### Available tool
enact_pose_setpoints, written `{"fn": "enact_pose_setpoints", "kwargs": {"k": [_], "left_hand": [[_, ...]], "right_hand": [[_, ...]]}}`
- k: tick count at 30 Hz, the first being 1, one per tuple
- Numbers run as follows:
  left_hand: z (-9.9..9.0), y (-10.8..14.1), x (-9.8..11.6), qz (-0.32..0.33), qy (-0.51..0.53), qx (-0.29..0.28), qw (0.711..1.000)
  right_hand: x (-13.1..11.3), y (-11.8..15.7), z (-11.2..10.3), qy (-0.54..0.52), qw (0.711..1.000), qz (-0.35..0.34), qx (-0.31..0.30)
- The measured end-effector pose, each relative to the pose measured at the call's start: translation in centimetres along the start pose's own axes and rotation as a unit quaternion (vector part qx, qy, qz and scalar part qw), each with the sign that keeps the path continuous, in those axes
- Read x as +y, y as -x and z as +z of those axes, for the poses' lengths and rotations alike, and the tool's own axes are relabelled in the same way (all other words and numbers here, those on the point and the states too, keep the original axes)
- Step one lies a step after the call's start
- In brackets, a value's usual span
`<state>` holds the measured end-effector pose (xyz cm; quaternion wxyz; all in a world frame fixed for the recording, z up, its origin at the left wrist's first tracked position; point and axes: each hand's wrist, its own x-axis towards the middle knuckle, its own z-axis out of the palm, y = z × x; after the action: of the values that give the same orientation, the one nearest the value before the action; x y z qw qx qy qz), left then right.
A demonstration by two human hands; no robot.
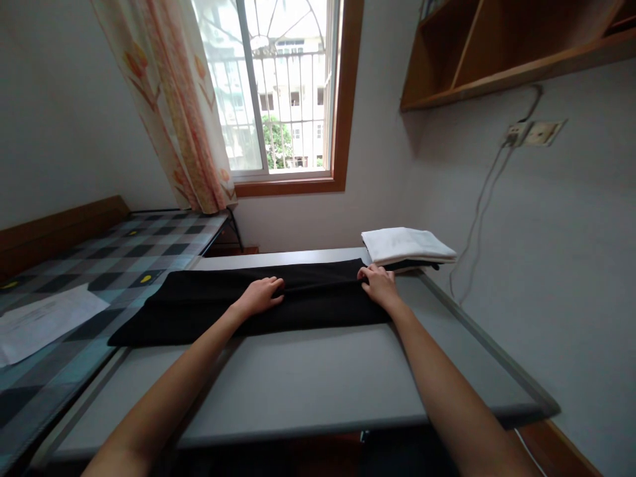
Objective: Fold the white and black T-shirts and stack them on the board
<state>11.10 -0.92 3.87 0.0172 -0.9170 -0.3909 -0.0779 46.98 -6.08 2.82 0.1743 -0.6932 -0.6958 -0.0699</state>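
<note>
On the black cloth rest left hand and right hand.

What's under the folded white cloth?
Some black fabric pokes out beneath the folded white cloth, at the tabletop's far right corner. The rest is covered, so I can't tell what it is.

A long black cloth lay flattened across the pale tabletop, its left end reaching the edge beside a bed with a checked cover. The left hand rested near the cloth's middle, fingers bent; the right hand touched its right end, just beside a folded white cloth atop something dark. White paper lay on the bed. A flowered curtain hung by the barred window, and a wooden shelf was fixed to the right wall.
</note>
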Motion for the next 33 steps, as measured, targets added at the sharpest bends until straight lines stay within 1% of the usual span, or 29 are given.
{"fn": "enact_pose_setpoints", "kwargs": {"k": [3,6,9,12,14,16,19,20,22,25,30,33], "left_hand": [[-0.6,4.0,-4.5,-0.027,-0.023,-0.007,0.999],[-2.0,8.4,-9.3,-0.061,-0.045,-0.018,0.997],[-3.8,12.5,-13.5,-0.137,-0.067,-0.033,0.988],[-5.1,16.0,-16.7,-0.223,-0.080,-0.042,0.971],[-5.7,17.7,-18.1,-0.268,-0.089,-0.035,0.959],[-6.0,18.7,-18.7,-0.292,-0.094,-0.016,0.952],[-6.3,19.1,-18.6,-0.318,-0.110,0.012,0.942],[-6.4,19.1,-18.3,-0.330,-0.119,0.012,0.936],[-6.6,19.0,-17.9,-0.362,-0.131,-0.006,0.923],[-6.7,18.8,-17.5,-0.389,-0.123,-0.039,0.912],[-6.4,18.6,-17.0,-0.427,-0.118,-0.012,0.897],[-6.4,18.4,-16.5,-0.449,-0.104,-0.008,0.887]], "right_hand": [[0.0,-0.1,0.1,0.002,1.000,0.004,0.002],[0.0,-0.2,0.1,0.003,1.000,0.006,0.001],[0.0,-0.2,0.4,0.005,1.000,0.009,0.002],[0.1,-0.2,0.6,0.005,1.000,0.011,0.003],[0.1,-0.2,0.7,0.004,1.000,0.011,0.003],[0.0,-0.2,0.7,0.005,1.000,0.012,0.005],[-0.1,-0.2,0.6,0.002,0.999,0.014,0.036],[-0.1,-0.2,0.6,0.001,0.999,0.013,0.049],[-0.1,-0.2,0.6,-0.003,0.998,0.008,0.064],[0.0,-0.2,0.6,-0.011,0.998,0.004,0.054],[0.3,-0.4,0.4,-0.040,0.996,0.004,0.076],[0.6,-0.4,0.3,-0.038,0.998,-0.001,0.051]]}}
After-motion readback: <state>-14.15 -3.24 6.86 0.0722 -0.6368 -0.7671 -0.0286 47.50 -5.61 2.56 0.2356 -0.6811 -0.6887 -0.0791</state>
